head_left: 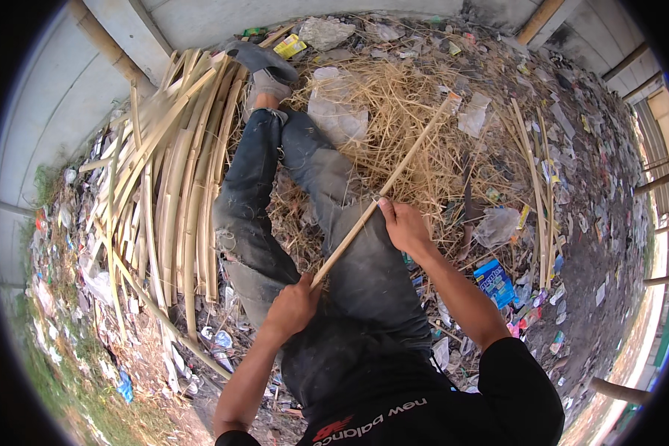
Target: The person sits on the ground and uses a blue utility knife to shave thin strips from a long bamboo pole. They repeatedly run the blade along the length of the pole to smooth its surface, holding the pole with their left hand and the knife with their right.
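Note:
A long pale bamboo strip [416,146] slants across my lap, its far end up and to the right over the shavings. My left hand [291,306] is closed round its near end, by my thigh. Farther along, my right hand [404,225] grips the strip near its middle, thumb on top and the other fingers mostly hidden. Beneath it are my outstretched legs in dark, worn trousers [364,260]. Past the right knee lies a heap of thin straw-coloured shavings [394,97].
A thick pile of split bamboo strips [175,201] lies left of my legs. A few thinner strips [535,186] rest at the right. A dark, narrow tool-like thing [467,208] lies by the shavings. Litter, including a blue packet [496,283], covers the ground. A pale wall [59,82] stands behind.

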A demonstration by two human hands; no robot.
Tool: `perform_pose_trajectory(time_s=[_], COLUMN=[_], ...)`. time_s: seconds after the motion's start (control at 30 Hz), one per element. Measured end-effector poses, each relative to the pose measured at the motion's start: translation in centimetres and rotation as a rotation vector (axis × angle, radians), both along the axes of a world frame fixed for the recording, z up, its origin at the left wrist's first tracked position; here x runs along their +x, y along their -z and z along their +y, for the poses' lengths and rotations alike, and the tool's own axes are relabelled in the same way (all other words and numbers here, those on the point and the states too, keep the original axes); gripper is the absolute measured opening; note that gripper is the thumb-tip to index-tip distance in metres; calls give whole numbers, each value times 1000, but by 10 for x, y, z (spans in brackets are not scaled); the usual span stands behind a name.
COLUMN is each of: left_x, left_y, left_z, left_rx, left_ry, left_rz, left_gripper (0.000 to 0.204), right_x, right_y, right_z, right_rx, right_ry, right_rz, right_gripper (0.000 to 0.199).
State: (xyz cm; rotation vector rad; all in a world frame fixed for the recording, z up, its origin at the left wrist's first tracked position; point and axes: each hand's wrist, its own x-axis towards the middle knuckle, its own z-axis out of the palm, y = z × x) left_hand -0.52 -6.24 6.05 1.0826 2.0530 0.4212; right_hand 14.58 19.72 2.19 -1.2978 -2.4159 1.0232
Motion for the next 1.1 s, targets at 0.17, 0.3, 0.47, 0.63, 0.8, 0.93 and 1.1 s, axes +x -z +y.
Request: perform_pose_trajectory(time_s=[0.17,0.3,0.47,0.63,0.8,0.93,1.1], left_x=[-3,9,12,14,14,4,-6], left_y=[17,49,36,9,-4,3,3], left_z=[16,67,77,37,6,-8,-6], left_rx=[60,271,212,152,119,153,168], left_ry=[21,2,-33,-1,89,29,-65], left_rz=[-21,-33,-71,116,233,26,-230], left_gripper=[32,28,39,61,67,64,58], right_x=[1,-3,6,9,13,22,25], right_y=[-23,-26,-18,-10,18,28,21], right_z=[-44,-63,-49,-29,5,40,66], right_rx=[-118,-27,-93,-173,-84,5,12], right_ry=[-215,-308,-209,-114,-22,99,113], right_rz=[-85,-20,-21,34,-55,-26,-69], right_gripper=[53,55,56,54,62,64,58])
